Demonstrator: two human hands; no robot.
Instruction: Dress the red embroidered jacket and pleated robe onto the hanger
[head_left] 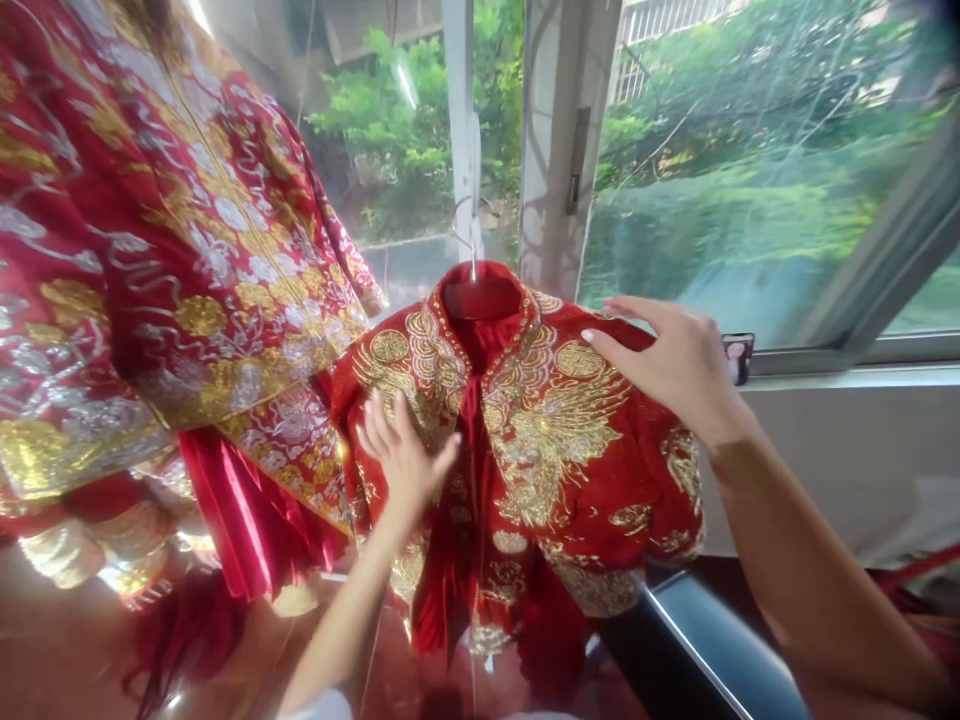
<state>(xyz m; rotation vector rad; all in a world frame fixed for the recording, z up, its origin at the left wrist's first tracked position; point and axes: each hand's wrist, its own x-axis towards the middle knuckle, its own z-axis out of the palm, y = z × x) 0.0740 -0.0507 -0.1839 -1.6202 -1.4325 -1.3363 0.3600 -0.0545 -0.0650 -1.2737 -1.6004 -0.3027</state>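
A red jacket (570, 470) with heavy gold embroidery hangs on a red hanger (480, 295) with a metal hook, in front of a window. My left hand (405, 455) lies flat with fingers spread on the jacket's left front panel, beside the open centre seam. My right hand (671, 360) reaches over the jacket's right shoulder, fingers stretched out and touching the gold embroidery near the collar. Neither hand grips anything.
A larger red, gold and silver embroidered robe (165, 280) hangs at the left, close to the jacket. Behind are window panes with a white frame (465, 130) and greenery outside. A small dark object (738, 356) stands on the sill. A dark ledge (705, 650) runs at lower right.
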